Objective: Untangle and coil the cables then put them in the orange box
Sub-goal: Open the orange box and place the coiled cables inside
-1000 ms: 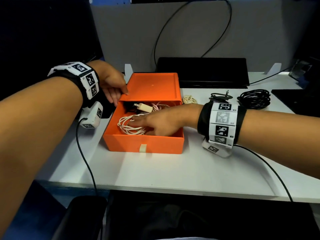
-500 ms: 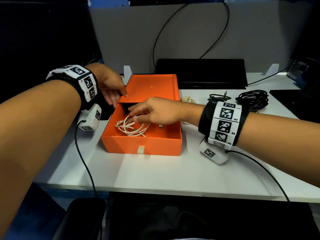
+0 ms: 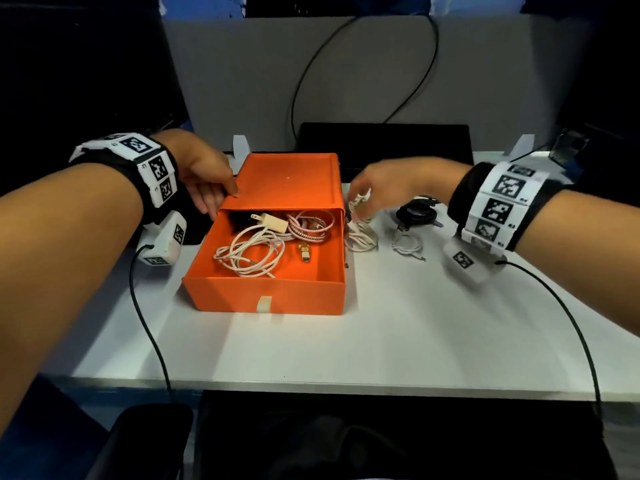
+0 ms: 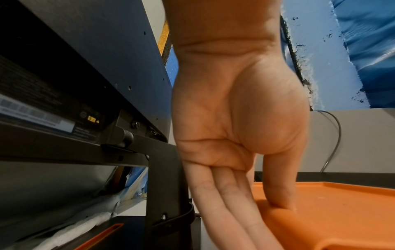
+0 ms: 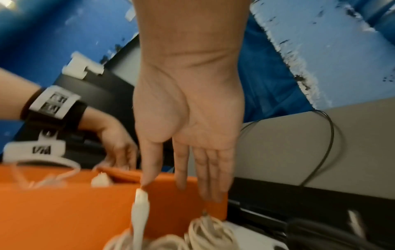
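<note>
The orange box [image 3: 266, 292] sits mid-table with its drawer pulled out of the sleeve [image 3: 291, 181]. Inside lie a loosely coiled white cable [image 3: 249, 251], a pink-and-white braided coil [image 3: 310, 225] and a cream charger plug [image 3: 273, 221]. My left hand [image 3: 221, 199] steadies the sleeve's left edge, thumb pressed on top of the box [image 4: 331, 211] and fingers straight down its side. My right hand [image 3: 372, 190] hovers just right of the box over a cream cable bundle [image 3: 362, 233]. Its fingers [image 5: 209, 177] are straight, and the thumb tip touches the cable's upright white connector [image 5: 140, 208].
A small white cable [image 3: 407, 244] and a black coiled cable [image 3: 415, 216] lie right of the cream bundle. A black flat device [image 3: 384, 140] stands behind the box against a grey panel. A monitor [image 4: 64, 84] stands at the left. Wrist-camera leads trail over the table's front edge.
My right hand has come out of the drawer and moved right, to the cream cable beside the box. The white cable stays in the drawer. My left hand has kept its place.
</note>
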